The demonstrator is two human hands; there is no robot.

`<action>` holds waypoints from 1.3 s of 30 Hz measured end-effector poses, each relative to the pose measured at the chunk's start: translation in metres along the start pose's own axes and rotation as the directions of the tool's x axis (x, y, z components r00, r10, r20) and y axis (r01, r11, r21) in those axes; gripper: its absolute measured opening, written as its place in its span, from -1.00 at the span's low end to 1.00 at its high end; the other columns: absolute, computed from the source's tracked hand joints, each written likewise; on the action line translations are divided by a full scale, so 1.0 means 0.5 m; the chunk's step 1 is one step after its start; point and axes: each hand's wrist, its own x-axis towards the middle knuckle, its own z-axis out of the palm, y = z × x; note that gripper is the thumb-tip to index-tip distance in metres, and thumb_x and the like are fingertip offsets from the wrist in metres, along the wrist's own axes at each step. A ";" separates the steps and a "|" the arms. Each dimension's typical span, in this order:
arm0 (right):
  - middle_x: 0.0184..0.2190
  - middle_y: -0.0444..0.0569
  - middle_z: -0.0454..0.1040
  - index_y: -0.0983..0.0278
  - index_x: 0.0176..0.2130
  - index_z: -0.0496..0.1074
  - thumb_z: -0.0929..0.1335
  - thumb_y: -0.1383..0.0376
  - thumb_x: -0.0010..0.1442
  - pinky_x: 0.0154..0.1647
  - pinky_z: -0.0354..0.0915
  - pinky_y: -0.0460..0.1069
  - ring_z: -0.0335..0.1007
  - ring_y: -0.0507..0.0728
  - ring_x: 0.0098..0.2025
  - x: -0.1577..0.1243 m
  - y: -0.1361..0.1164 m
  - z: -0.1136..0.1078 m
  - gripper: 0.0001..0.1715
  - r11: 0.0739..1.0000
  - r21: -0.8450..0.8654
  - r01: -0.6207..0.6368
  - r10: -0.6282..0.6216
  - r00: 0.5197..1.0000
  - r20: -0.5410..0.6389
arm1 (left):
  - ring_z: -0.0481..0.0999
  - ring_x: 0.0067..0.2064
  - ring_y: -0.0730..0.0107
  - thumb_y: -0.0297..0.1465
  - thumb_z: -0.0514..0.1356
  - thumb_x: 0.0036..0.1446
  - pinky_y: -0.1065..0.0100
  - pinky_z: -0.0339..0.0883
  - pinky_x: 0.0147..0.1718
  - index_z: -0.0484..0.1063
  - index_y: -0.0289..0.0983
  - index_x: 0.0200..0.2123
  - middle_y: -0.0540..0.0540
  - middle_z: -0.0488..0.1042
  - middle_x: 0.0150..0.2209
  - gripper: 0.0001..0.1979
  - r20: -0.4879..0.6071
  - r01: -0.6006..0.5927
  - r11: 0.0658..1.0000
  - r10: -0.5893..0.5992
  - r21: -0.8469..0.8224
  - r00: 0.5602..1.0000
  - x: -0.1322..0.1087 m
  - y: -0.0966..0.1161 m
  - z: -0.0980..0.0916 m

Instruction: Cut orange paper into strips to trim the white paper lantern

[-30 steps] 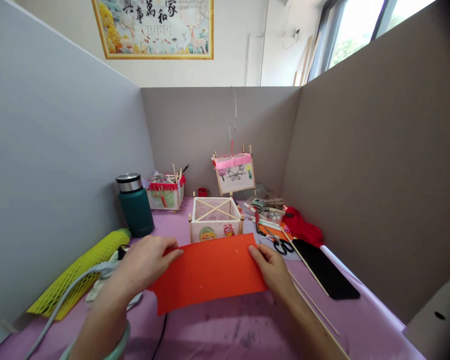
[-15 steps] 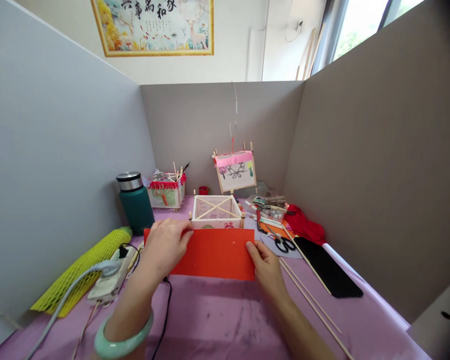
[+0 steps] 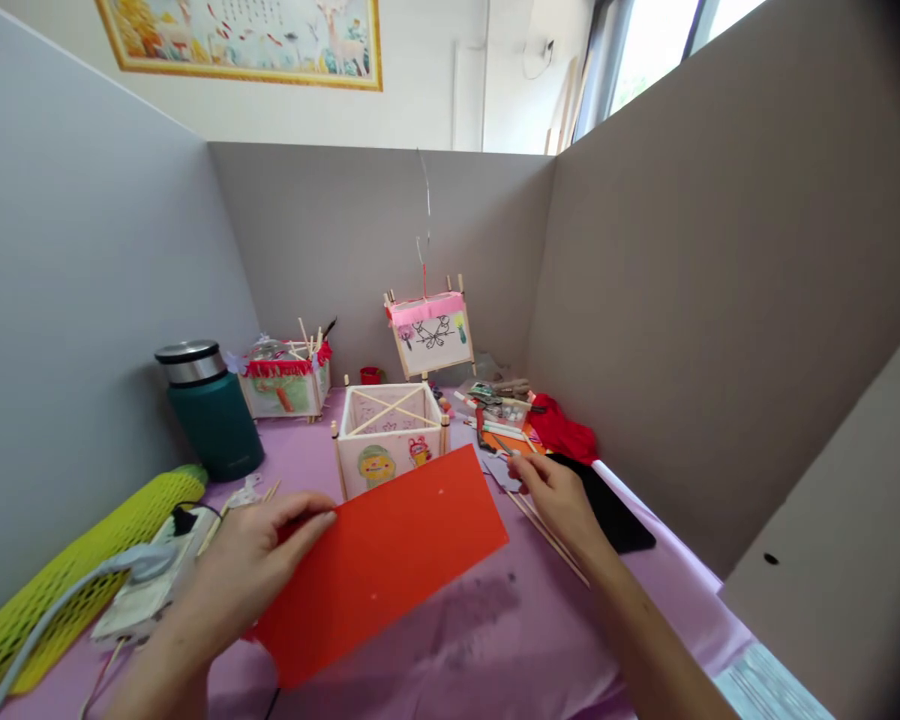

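Observation:
My left hand (image 3: 251, 560) pinches the left edge of a red paper sheet (image 3: 390, 560) and holds it tilted just above the purple table (image 3: 495, 640). My right hand (image 3: 559, 500) is off the sheet, over at the clutter on the right. Its fingers are bent together at the spot where the thin wooden sticks (image 3: 547, 535) begin, and what they touch is hidden. Just behind the sheet stands an open-topped paper lantern box (image 3: 386, 440) with cartoon pictures.
A teal flask (image 3: 210, 410) stands at the left, with a yellow foam net (image 3: 67, 570) and a power strip (image 3: 157, 575) in front of it. Two more lanterns (image 3: 431, 335) (image 3: 281, 380) stand at the back. Red cloth (image 3: 566, 430), pens and a black sheet (image 3: 607, 510) lie right. Grey partitions enclose the table.
My right hand let go of the red sheet and moved right to the clutter. The sheet, now held only by my left hand, tilted. The view swung to the right.

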 end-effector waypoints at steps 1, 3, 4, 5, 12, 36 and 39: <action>-0.38 -0.01 0.52 0.25 -0.37 0.47 0.23 0.01 0.16 -0.38 0.22 -0.04 0.38 0.12 -0.40 -0.009 -0.008 -0.005 -0.58 0.999 0.049 -0.009 0.006 0.998 0.066 | 0.52 -0.25 0.31 -0.21 0.06 0.14 0.45 0.29 -0.29 0.55 -0.14 -0.34 0.06 0.60 -0.31 -0.72 0.029 -0.001 1.000 0.002 -0.014 1.000 0.001 0.005 0.008; -0.35 -0.03 0.51 0.27 -0.23 0.44 0.23 -0.02 0.17 -0.44 0.20 -0.06 0.37 0.10 -0.41 -0.039 -0.020 -0.005 -0.55 0.989 0.137 -0.063 0.031 0.974 0.223 | 0.53 -0.26 0.29 -0.24 0.05 0.14 0.42 0.31 -0.26 0.55 -0.15 -0.32 0.04 0.60 -0.32 -0.72 0.075 -0.010 1.000 0.011 -0.021 0.997 0.011 0.012 0.028; -0.40 -0.06 0.49 0.27 -0.16 0.41 0.25 -0.01 0.15 -0.47 0.18 -0.07 0.36 0.10 -0.43 -0.057 -0.022 -0.001 -0.55 0.983 0.155 -0.097 0.049 0.956 0.288 | 0.53 -0.26 0.28 -0.25 0.06 0.14 0.39 0.32 -0.24 0.55 -0.16 -0.31 0.03 0.61 -0.32 -0.73 0.091 -0.018 1.000 0.019 -0.018 0.996 0.020 0.013 0.039; -0.47 -0.11 0.45 0.27 -0.12 0.38 0.27 0.01 0.13 -0.49 0.16 -0.08 0.35 0.09 -0.46 -0.074 -0.019 0.005 -0.54 0.981 0.148 -0.126 0.072 0.943 0.326 | 0.54 -0.25 0.26 -0.27 0.06 0.14 0.36 0.33 -0.23 0.55 -0.17 -0.28 0.01 0.61 -0.30 -0.73 0.104 -0.030 0.999 0.031 -0.014 0.994 0.029 0.010 0.052; -0.61 -0.17 0.40 0.27 -0.08 0.37 0.26 0.12 0.06 -0.40 0.15 -0.01 0.36 0.16 -0.46 -0.128 0.047 0.043 -0.55 0.954 -0.226 -0.195 0.232 0.961 0.149 | 0.43 -0.05 0.14 -0.44 0.05 0.19 0.13 0.27 -0.04 0.46 -0.26 -0.09 -0.18 0.50 -0.10 -0.73 -0.251 -0.213 0.961 0.254 0.179 0.934 0.020 -0.015 0.133; -0.33 -0.01 0.44 0.25 -0.26 0.48 0.25 0.29 0.30 -0.20 0.16 0.06 0.26 0.16 -0.24 -0.214 0.012 0.084 -0.78 0.698 -0.368 0.614 -0.529 0.789 0.312 | 0.39 -0.29 0.24 -0.43 0.08 0.23 0.17 0.30 -0.28 0.49 -0.24 -0.32 -0.10 0.47 -0.35 -0.83 -0.053 -0.309 0.934 0.323 0.177 0.945 -0.097 -0.037 0.258; -0.42 -0.04 0.41 0.25 -0.34 0.47 0.24 0.32 0.30 -0.26 0.14 0.03 0.24 0.13 -0.31 -0.215 0.027 0.099 -0.75 0.714 -0.362 0.600 -0.512 0.799 0.314 | 0.41 -0.24 0.21 -0.45 0.10 0.22 0.13 0.32 -0.22 0.48 -0.24 -0.26 -0.13 0.48 -0.29 -0.85 -0.085 -0.335 0.934 0.346 0.119 0.934 -0.103 -0.034 0.236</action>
